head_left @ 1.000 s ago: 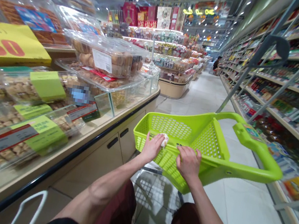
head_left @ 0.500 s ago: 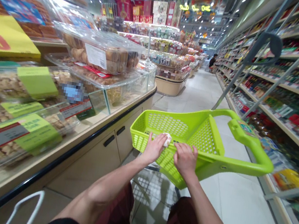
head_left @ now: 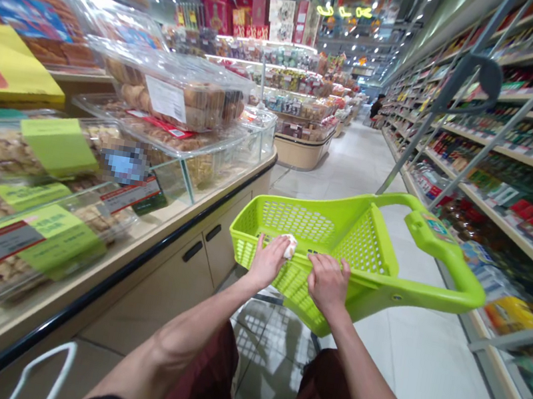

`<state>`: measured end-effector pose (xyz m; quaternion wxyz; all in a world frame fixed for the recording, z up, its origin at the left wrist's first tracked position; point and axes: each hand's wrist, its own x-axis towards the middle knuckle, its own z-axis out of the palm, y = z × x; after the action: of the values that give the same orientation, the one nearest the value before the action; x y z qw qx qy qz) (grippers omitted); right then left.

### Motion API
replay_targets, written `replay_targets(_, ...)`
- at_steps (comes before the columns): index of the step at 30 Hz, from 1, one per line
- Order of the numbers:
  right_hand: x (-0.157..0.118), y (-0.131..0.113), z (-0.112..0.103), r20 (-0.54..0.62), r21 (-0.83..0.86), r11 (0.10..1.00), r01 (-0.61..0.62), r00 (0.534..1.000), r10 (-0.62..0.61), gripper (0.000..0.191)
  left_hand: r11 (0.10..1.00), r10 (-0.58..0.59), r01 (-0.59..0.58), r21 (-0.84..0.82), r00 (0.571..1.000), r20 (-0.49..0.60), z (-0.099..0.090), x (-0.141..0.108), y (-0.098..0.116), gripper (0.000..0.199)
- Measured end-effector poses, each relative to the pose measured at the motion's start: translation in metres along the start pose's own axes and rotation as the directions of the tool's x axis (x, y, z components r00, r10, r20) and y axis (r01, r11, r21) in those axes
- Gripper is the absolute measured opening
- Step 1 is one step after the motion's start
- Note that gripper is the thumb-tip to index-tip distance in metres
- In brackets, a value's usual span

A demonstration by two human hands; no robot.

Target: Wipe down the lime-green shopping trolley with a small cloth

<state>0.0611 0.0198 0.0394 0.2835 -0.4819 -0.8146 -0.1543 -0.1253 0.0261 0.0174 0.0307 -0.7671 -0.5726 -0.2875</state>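
A bright green shopping cart stands crosswise in front of me, its handle to the right. My left hand is at the near rim toward the cart's left end, its fingers closed on a crumpled white cloth or tissue pressed against the rim. To its right, my right hand grips the same rim, fingers curled over the edge and thumb raised. Perforated walls surround the basket's inside.
On the left, a display counter bears clear boxes of baked goods and price signs. Packed shelves line the right, behind a grey metal frame. A person is far down the aisle.
My left hand has slid slightly left along the rim with the white cloth or tissue. My right hand keeps its hold on the rim. The view has shifted a little.
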Motion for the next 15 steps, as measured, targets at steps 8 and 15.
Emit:
replay_targets(8,0.02,-0.024,-0.005,-0.02,0.143,0.988,-0.06,0.998,0.063,0.039,0.994,0.016,-0.018,-0.108,1.0,-0.015,0.014,0.005,0.028,0.049)
replay_targets(15,0.036,-0.063,0.019,0.2,0.079,0.993,-0.088,0.977,0.071,0.037,0.99,-0.11,0.12,-0.067,0.984,0.137,-0.003,-0.014,-0.006,0.07)
